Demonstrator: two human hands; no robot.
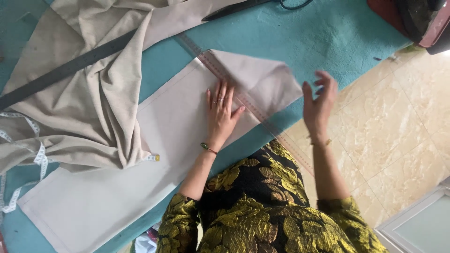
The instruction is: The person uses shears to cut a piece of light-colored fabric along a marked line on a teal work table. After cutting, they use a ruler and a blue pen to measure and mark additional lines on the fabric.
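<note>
**Left hand pinned ruler and cloth while the right hung free**

The left hand [220, 115] lay flat on the pale cloth panel [154, 154], its fingers [218, 93] spread apart and pressing down, holding nothing. Its fingertips reached the clear ruler [243, 100], which ran diagonally from the far left toward the near right edge of the worktop [300, 33] and stuck out past that edge over the tiled floor [398, 126]. Beyond the ruler, the corner of the panel was folded over into a triangular flap [255, 75].

The right hand [319, 100] was raised above the worktop edge, blurred, its fingers loosely parted and empty, touching nothing.

To the left lay a crumpled heap of beige fabric [79, 98] with a dark strap [70, 68] across it, and a white tape measure [28, 159] trailed off the far-left side. The tips of dark scissors [234, 8] showed at the far edge.

Judged from this, good work here called for steady, even pressure from the flat palm, so that neither ruler nor panel slipped on the teal felt. The flap wanted to fold exactly along the ruler's edge, with the cloth smoothed outward from the palm to keep wrinkles out. The overhanging ruler end could tip if bumped.
</note>
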